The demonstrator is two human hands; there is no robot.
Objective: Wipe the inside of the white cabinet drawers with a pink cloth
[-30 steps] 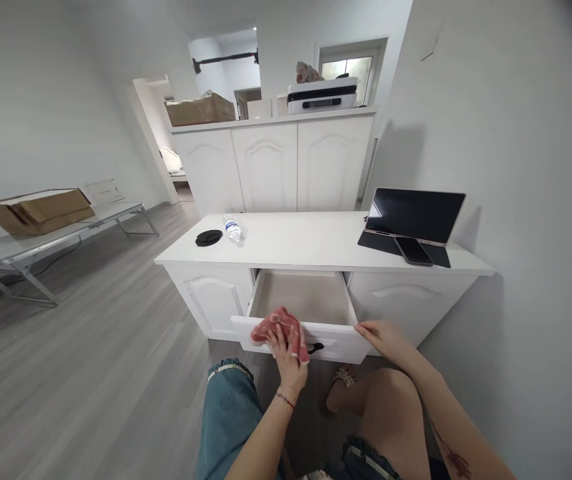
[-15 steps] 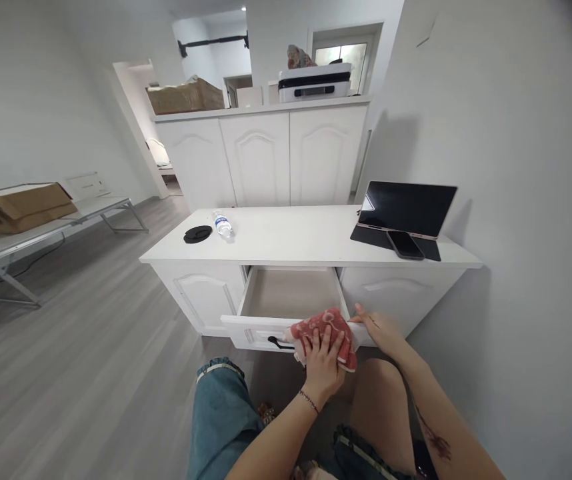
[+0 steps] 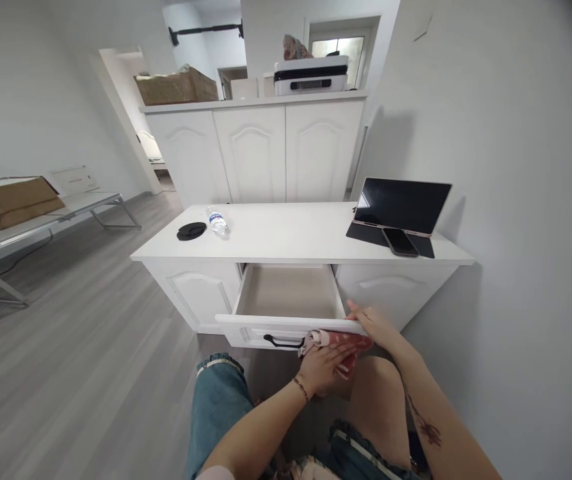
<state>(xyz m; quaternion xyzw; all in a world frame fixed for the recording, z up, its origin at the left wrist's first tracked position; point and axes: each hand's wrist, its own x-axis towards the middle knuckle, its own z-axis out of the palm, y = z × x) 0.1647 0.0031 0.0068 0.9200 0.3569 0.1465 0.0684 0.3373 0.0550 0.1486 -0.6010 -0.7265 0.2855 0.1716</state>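
A white drawer (image 3: 256,323) is pulled out of the low white cabinet (image 3: 286,233); its inside shows bare. On the drawer's front is a black handle (image 3: 284,342). My left hand (image 3: 323,365) presses a red and white cloth (image 3: 359,342) flat against the drawer front, right of the handle, with the fingers stretched over it. At the drawer's right front corner my right hand (image 3: 373,325) grips the top edge, thumb side up; some of its fingers are hidden.
On the cabinet top are a black round object (image 3: 191,231), a plastic bottle (image 3: 217,223) lying down, a tablet (image 3: 402,205) on a stand and a phone (image 3: 400,242). A wall (image 3: 531,200) rises on the right. Cardboard boxes (image 3: 13,201) lie on a folding table at left.
My left hand has moved the cloth down and to the right, from the drawer's top edge onto its front face. The right hand stays at the corner. The view has shifted slightly.
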